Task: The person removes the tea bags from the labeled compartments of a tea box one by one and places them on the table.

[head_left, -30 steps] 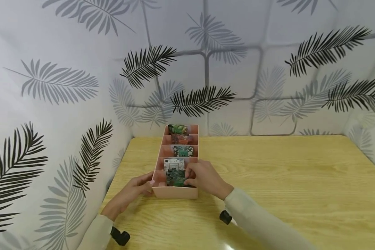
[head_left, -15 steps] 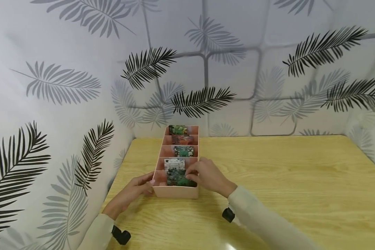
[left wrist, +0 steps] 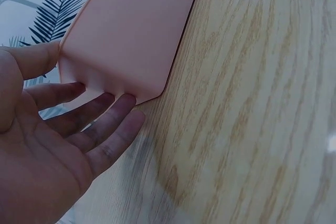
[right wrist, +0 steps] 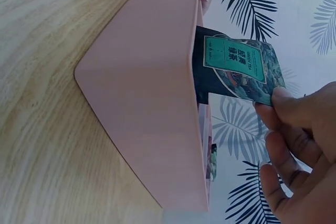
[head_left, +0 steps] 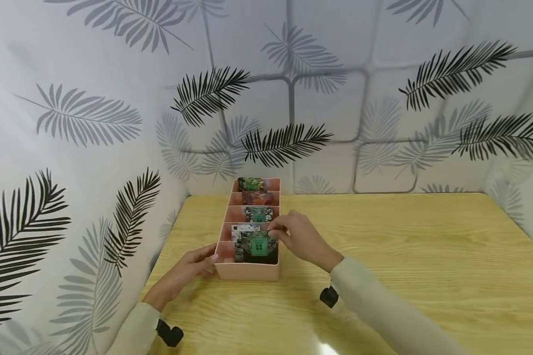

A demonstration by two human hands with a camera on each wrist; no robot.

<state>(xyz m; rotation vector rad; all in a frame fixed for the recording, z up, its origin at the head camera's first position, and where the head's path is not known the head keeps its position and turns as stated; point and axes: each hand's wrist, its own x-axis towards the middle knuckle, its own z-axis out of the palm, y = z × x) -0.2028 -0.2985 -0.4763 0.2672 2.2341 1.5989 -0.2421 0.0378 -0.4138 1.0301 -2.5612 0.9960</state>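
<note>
A pink divided storage box (head_left: 248, 272) stands on the table. My right hand (head_left: 302, 239) pinches the top corner of a dark green tea bag sachet (head_left: 258, 246), labelled GREEN TEA in the right wrist view. The sachet (right wrist: 236, 66) sticks up out of the nearest compartment, its lower end hidden by the box wall. Beside it, the edge of another dark sachet (head_left: 239, 252) shows in that compartment. My left hand (head_left: 188, 270) holds the box's near left corner. In the left wrist view its thumb lies at the rim and its fingers (left wrist: 113, 100) touch the outer wall.
Farther compartments hold a white sachet (head_left: 240, 229), a green floral sachet (head_left: 259, 214), a red sachet (head_left: 257, 198) and a green-yellow sachet (head_left: 250, 184). The wooden table (head_left: 382, 246) meets a leaf-patterned wall covering (head_left: 320, 108) behind and on the left.
My right hand has risen and drawn the green tea bag sachet upward, so its label now shows and it covers part of the white sachet. My left hand stays at the box.
</note>
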